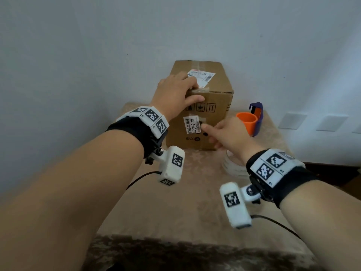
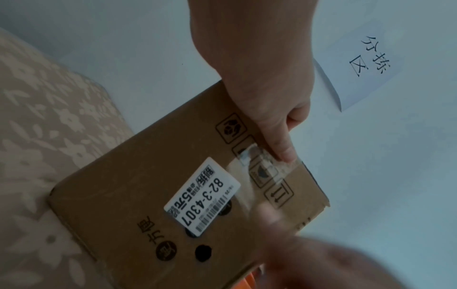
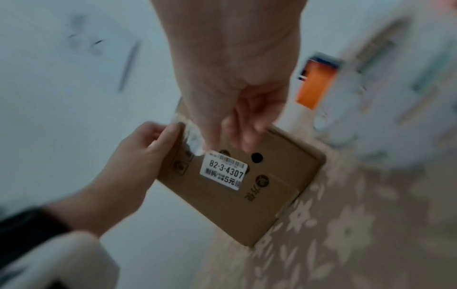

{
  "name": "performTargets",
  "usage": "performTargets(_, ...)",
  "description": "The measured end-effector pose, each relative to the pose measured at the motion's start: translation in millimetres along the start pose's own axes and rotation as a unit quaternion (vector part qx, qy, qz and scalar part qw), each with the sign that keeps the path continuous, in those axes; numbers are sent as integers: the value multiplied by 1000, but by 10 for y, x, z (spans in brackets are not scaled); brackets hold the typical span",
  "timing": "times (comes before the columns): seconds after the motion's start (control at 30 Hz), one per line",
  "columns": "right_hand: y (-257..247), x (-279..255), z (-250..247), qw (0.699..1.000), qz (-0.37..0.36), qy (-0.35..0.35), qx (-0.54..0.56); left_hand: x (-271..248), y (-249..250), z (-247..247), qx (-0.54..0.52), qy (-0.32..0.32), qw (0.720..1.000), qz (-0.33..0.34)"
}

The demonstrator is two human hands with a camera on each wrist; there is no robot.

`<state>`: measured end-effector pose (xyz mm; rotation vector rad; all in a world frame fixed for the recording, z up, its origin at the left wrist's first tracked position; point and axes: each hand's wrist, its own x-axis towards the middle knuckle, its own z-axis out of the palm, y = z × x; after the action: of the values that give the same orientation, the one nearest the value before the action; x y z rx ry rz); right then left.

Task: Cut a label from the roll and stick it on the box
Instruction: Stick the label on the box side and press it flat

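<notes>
Holding the box (image 1: pixel 201 106) upright on the flowered cloth (image 1: pixel 175 202), left hand (image 1: pixel 175 92) grips its top front edge w/ curled fingers, thumb on the front face. Right hand (image 1: pixel 226 132) is loosely spread, fingertips by the white label (image 1: pixel 192 124) stuck on the front. Cardboard looks stiff, prob. light; the label is thin, smooth paper, so press it flat from the edges.

One box (image 1: pixel 211 90), two labels (image 1: pixel 192 125), two hands (image 1: pixel 175 90).

Blurred right hand (image 3: pixel 237 109), seemingly touching box (image 3: pixel 272 195)
</notes>
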<state>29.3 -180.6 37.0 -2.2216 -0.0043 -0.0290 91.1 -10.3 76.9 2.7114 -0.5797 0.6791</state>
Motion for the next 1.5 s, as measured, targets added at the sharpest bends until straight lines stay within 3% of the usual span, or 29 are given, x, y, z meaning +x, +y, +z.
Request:
performTargets(0.03,-44,3,-48,993,-69,63,-70,4,-28,-12,-10,2,1000,6)
performTargets(0.1,-194,58,-137,948,-190,190,-173,-6,-78,-11,-24,8,1000,13)
performTargets(0.17,-302,199,-179,908,-259,232,-235,-37,-101,24,-30,17,999,24)
performTargets(0.3,-214,483,-84,904,-267,162,-292,-94,-123,110,-11,47,998,33)
performTargets(0.43,-117,537,-24,898,-284,203,-268,-160,-133,177,38,53,997,34)
performTargets(0.67,-43,516,48,875,-282,195,-342,-273,-151,332,97,70,992,49)
performTargets(0.8,-69,463,28,867,-274,175,-377,-296,-135,320,123,48,990,46)
performTargets(1.0,-102,446,-208,887,-295,77,-346,-193,18,225,89,80,993,4)
performTargets(1.2,-34,436,-356,905,-297,20,-305,-265,63,478,145,117,983,12)
performTargets(1.37,-77,385,-342,916,-289,12,-277,-344,76,499,212,67,975,7)
performTargets(1.5,-97,410,-373,924,-285,8,-255,-258,123,364,104,117,988,-19)
